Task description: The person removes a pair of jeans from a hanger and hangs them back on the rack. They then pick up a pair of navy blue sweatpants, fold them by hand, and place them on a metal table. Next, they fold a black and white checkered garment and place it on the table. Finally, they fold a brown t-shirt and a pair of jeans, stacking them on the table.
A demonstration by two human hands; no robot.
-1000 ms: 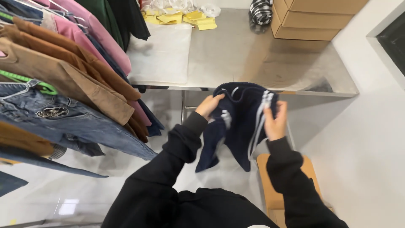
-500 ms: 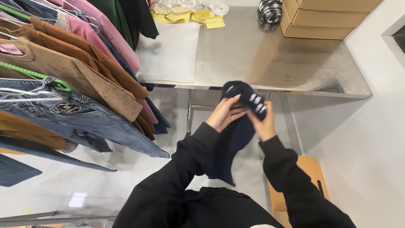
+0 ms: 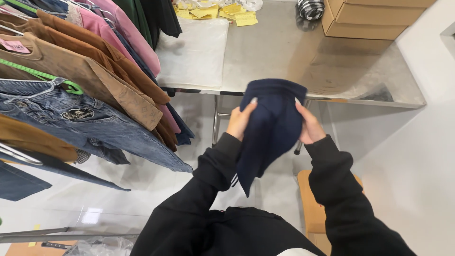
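A dark navy garment [image 3: 271, 124] is folded into a narrow bundle and held up in front of my chest, its lower corner hanging down. My left hand [image 3: 240, 120] grips its left edge. My right hand [image 3: 309, 126] grips its right edge. Both arms wear black sleeves. The bundle hangs just short of the front edge of a steel table [image 3: 294, 57]. The white stripes of the garment are hidden now.
A rack at the left holds hanging clothes: denim jeans [image 3: 85, 118], brown jackets [image 3: 90, 71], a pink top [image 3: 128, 33]. On the table lie a clear plastic bag [image 3: 194, 47], yellow paper slips [image 3: 222, 12] and cardboard boxes [image 3: 369, 19]. A wooden stool [image 3: 310, 208] stands below at the right.
The navy garment was spread open with white stripes showing; both hands have folded it into a narrow bundle and raised it toward the table edge.
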